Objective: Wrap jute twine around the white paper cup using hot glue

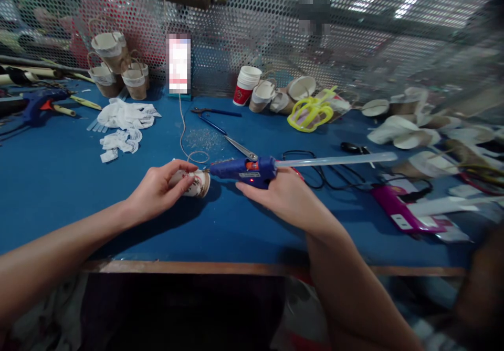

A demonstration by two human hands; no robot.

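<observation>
My left hand (167, 183) is closed around a small paper cup (199, 184) lying on its side, its printed white wall partly hidden by my fingers. Brownish twine shows at the cup's right end. In my right hand (281, 196) is a blue hot glue gun (242, 169), pointing left with its nozzle at or very near that end of the cup. A long clear glue stick (334, 160) sticks out of the gun's back. Thin twine (183, 130) runs down across the table to near the cup.
Scissors (240, 146) and blue-handled pliers (220, 113) lie beyond the glue gun. White lace scraps (124, 114) and twine-wrapped cups (136, 80) are at left. Stacked red cups (247, 85) and a yellow woven piece (311, 112) stand behind. A purple power strip (405, 212) lies right.
</observation>
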